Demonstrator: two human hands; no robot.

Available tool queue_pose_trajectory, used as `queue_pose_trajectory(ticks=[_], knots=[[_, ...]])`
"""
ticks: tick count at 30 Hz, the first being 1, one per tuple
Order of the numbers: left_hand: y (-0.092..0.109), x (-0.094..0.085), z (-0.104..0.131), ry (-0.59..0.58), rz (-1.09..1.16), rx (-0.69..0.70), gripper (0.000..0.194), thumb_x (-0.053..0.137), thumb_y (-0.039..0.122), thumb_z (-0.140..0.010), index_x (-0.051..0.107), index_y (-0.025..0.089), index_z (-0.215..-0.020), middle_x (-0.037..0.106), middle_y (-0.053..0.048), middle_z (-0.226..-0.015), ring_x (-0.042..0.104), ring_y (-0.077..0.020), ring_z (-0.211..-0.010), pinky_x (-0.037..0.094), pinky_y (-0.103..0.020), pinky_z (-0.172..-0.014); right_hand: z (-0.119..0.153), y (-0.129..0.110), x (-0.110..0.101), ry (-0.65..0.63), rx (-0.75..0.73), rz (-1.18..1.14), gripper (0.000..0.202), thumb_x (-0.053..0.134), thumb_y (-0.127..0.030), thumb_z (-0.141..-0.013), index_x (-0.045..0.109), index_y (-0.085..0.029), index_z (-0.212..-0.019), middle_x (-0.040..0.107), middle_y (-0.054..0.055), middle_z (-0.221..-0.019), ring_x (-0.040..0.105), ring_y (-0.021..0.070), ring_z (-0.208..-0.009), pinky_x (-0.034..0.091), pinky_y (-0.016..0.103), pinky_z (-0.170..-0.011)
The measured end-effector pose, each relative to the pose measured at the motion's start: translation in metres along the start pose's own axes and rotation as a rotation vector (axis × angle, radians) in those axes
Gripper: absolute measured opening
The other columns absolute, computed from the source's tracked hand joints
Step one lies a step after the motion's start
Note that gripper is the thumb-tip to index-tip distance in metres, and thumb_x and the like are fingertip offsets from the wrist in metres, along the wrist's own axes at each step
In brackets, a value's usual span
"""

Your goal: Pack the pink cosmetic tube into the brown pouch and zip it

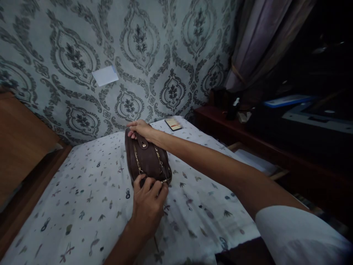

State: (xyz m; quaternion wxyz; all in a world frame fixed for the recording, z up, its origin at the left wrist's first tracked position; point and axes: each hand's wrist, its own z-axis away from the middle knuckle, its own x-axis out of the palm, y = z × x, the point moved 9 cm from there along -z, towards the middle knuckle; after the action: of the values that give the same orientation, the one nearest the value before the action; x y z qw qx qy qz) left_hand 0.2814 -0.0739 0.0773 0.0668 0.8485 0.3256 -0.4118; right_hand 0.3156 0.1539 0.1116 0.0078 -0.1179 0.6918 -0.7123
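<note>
A dark brown leather-look bag (147, 160) lies on the patterned white sheet, with gold zippers along its top. A short strap with a metal stud crosses its far part. My right hand (142, 130) reaches over from the right and grips the bag's far end by the strap; some of its fingers are hidden. At the near end, my left hand (150, 198) has its fingers curled over the bag's edge, close to the zipper pulls. Its thumb is out of sight.
A small dark-edged booklet or card (173, 124), partly blurred, lies on the sheet (104, 198) near the wall. White paper (105, 76) is on the wallpaper. To the right stand a dark red desk (209, 117) and an open drawer (255, 162); a wooden panel (24, 140) borders the left.
</note>
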Motion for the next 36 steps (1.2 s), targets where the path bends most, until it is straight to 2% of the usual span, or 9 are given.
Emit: queue_pose_trajectory(ticks=[20, 32, 36], knots=[[0.002, 0.001, 0.003, -0.045, -0.017, 0.108, 0.016, 0.054, 0.008, -0.088, 0.062, 0.021, -0.094, 0.063, 0.001, -0.08, 0.054, -0.0175, -0.084, 0.033, -0.047, -0.097, -0.004, 0.002, 0.0, -0.014, -0.003, 0.008, 0.027, 0.039, 0.002, -0.094, 0.054, -0.006, -0.115, 0.058, -0.004, -0.046, 0.048, 0.006, -0.035, 0.039, 0.012, -0.038], [0.003, -0.003, 0.01, 0.058, -0.003, 0.015, 0.016, 0.053, 0.01, -0.09, 0.065, 0.018, -0.098, 0.066, -0.003, -0.083, 0.057, -0.0183, -0.088, 0.037, -0.046, -0.095, -0.002, 0.001, 0.001, -0.014, -0.008, 0.018, 0.025, 0.038, 0.002, -0.093, 0.056, -0.007, -0.109, 0.058, -0.004, -0.046, 0.047, 0.0061, -0.035, 0.038, 0.012, -0.038], [-0.005, -0.01, 0.013, 0.097, -0.021, 0.014, 0.018, 0.054, 0.01, -0.088, 0.065, 0.016, -0.101, 0.068, -0.008, -0.093, 0.058, -0.0213, -0.095, 0.039, -0.047, -0.096, -0.002, 0.001, 0.002, -0.016, -0.023, 0.028, 0.023, 0.041, 0.003, -0.092, 0.058, -0.008, -0.103, 0.059, -0.004, -0.046, 0.047, 0.0057, -0.035, 0.038, 0.012, -0.039]])
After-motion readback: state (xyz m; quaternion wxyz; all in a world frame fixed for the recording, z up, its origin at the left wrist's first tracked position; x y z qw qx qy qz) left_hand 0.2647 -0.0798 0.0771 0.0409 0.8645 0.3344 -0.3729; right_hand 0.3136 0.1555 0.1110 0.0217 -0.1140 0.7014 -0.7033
